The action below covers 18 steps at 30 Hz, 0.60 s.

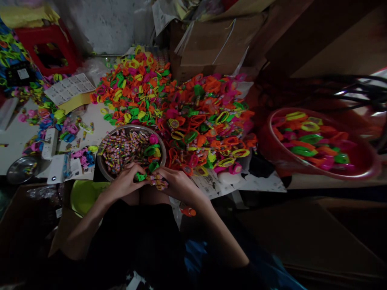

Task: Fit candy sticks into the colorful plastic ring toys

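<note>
Seen from above, a person's two bare forearms reach forward from the bottom of the view and meet at the near rim of a round metal bowl (102, 163). The left hand (125, 182) has its grip clamped on a small green plastic piece (140, 176), held just at the bowl's near edge. The right hand (178, 183) sits touching it on the right, its grip closed around a small bunch of tiny wrapped sticks (159, 181).

The bowl is full of the same tiny multicoloured wrapped sticks, with a few green and pink plastic pieces on its right side. Just below and left of the bowl, part of a lime green container (83, 195) shows beside the left forearm. Left of the bowl, on a pale bench (15, 137), lie scattered pink, blue and yellow pieces, a printed sheet (69, 88) and a small metal dish (21, 169).

Behind and to the right of the bowl spreads a large heap of orange, pink, green and yellow plastic rings (187, 108). Well to the right of the bowl, a red basin (363, 169) holds more of these rings. Beyond the heap stand cardboard boxes (211, 44), and far left of them, a red plastic stool (50, 46).
</note>
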Tool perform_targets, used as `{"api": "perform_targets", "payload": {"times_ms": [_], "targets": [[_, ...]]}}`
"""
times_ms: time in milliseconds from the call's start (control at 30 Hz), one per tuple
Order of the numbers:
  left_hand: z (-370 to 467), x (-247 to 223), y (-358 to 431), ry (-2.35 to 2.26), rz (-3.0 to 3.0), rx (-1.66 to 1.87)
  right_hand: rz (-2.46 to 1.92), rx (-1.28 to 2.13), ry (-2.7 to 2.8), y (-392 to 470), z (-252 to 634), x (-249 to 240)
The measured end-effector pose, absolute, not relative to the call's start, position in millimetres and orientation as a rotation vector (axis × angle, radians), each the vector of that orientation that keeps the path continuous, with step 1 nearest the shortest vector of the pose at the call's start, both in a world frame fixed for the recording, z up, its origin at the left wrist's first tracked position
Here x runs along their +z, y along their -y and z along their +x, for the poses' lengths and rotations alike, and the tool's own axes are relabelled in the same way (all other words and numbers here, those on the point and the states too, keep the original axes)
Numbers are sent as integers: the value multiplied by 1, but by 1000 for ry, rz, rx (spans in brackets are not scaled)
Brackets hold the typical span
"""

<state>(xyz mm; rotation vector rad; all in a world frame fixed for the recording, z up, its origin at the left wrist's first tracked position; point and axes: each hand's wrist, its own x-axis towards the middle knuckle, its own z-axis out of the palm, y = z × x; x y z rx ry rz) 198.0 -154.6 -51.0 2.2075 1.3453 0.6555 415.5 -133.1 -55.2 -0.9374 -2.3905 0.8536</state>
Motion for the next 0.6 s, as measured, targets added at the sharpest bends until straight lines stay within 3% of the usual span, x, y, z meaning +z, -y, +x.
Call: {"api": "perform_targets", "payload": {"times_ms": [300,600], "targets": [[207,-54,159,-1325,2163,506,-888,1119,2258,130,419,-55],[207,-52,162,-1395,2108,686,-998,939,2121,140,413,-60]]}}
